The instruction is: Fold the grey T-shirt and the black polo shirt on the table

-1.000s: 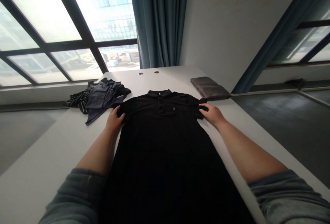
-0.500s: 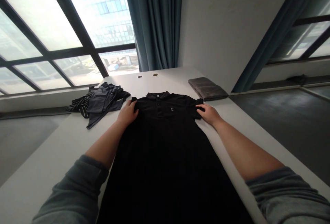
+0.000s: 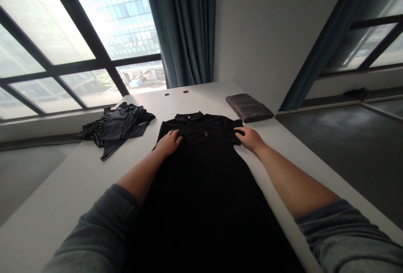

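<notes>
Black polo shirt [image 3: 204, 197] lies flat on the white table [image 3: 69, 193], collar [image 3: 188, 117] away; it looks soft and limp, best taken at the shoulders. Left hand [image 3: 168, 144] rests open on its front, holding nothing; right hand [image 3: 249, 138] lies open against the sleeve [image 3: 236, 131], without visible grip.

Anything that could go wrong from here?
The left hand presses the black polo flat, so it might drag the fabric into creases. The right hand sits at the sleeve, which could shift. The dark clothes heap lies close and might catch the polo.
</notes>
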A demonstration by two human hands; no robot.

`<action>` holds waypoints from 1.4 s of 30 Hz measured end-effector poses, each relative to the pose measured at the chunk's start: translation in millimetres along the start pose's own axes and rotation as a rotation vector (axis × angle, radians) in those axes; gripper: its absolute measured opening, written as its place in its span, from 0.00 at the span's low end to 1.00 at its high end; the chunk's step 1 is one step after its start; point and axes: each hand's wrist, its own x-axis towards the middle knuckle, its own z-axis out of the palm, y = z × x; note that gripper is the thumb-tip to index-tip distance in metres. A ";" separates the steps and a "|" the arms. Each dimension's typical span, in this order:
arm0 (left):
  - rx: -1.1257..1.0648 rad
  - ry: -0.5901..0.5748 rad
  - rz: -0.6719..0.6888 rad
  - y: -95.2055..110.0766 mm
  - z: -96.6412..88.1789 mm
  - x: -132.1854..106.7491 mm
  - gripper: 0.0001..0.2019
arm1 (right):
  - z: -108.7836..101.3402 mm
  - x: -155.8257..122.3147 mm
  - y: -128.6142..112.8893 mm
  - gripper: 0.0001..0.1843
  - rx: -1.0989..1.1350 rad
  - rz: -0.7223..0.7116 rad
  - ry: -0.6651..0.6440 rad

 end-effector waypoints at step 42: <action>-0.127 -0.098 -0.021 -99.2 -33.4 -179.9 0.39 | 31.6 -5.1 -126.8 0.36 -0.241 -0.399 -0.431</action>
